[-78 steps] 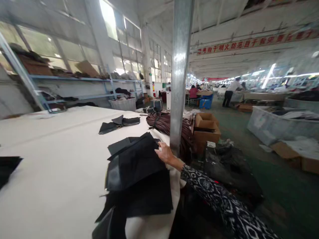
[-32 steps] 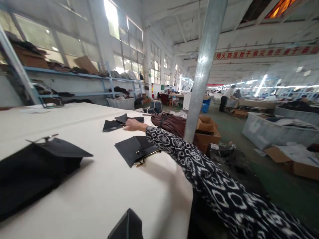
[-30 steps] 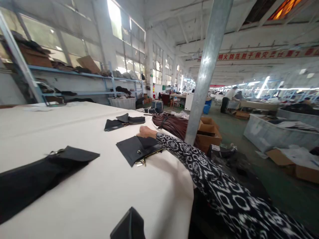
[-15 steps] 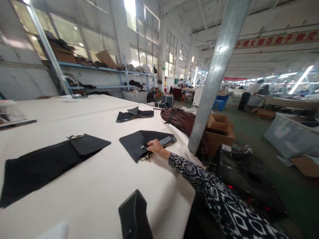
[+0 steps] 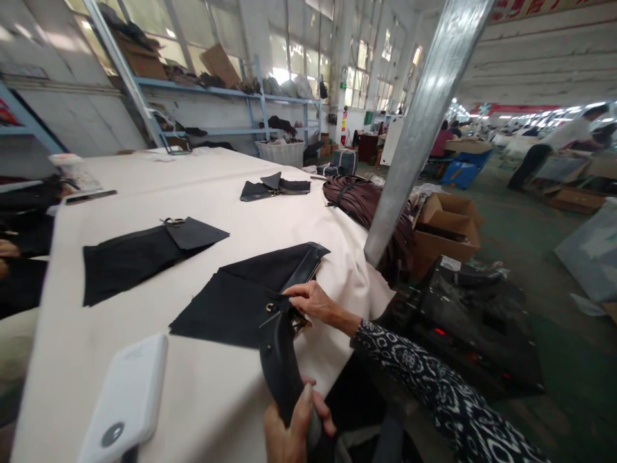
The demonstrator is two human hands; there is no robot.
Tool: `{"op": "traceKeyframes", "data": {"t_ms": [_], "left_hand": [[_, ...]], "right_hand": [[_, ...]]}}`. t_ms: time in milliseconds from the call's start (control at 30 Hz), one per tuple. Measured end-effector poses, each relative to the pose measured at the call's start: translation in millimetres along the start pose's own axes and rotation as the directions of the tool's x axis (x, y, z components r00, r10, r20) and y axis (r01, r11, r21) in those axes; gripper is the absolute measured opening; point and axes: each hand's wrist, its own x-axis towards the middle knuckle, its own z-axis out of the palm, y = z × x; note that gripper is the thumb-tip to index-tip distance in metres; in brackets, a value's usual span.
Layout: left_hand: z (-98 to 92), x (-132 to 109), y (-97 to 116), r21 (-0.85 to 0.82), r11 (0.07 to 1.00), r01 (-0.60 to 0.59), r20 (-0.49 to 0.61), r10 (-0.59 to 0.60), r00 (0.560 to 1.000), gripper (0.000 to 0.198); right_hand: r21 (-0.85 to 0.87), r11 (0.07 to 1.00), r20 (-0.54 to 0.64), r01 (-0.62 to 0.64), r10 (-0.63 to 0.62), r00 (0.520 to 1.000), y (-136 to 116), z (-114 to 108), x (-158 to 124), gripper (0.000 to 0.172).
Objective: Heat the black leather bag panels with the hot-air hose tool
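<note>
A black strap was pinched by the left hand at the frame's bottom centre, while its upper end was gripped by the right hand against the black leather panel at centre. Two finished-looking pieces were laid out behind; the joining appeared unfinished.

Red banner, characters cut off, unreadable.

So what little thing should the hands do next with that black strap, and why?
Probably bring the strap's top end to the gold ring and thread it. The left hand grips the black strap low down, its upper end reaches the ring, and the right hand already rests on the black panel there.
</note>
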Motion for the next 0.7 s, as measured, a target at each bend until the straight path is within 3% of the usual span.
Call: {"op": "traceKeyframes", "data": {"t_ms": [233, 400, 700], "left_hand": [[3.4, 14, -3, 0.006, 1.000, 0.017, -0.037, -0.017, 0.999, 0.055], [7.5, 20, 0, 0.015, 0.999, 0.033, -0.035, -0.033, 0.999, 0.048], [16.9, -27, 11, -0.104, 0.981, -0.164, -0.266, 0.132, 0.955, 0.043]], "right_hand": [[0.006, 1.000, 0.008, 0.011, -0.011, 1.000, 0, -3, -23, 0.029], [0.109, 0.994, -0.010, 0.017, -0.016, 1.000, 0, -3, -33, 0.025], [0.216, 0.972, -0.117, -0.095, 0.122, 0.986, 9, 1, -16, 0.026]]}}
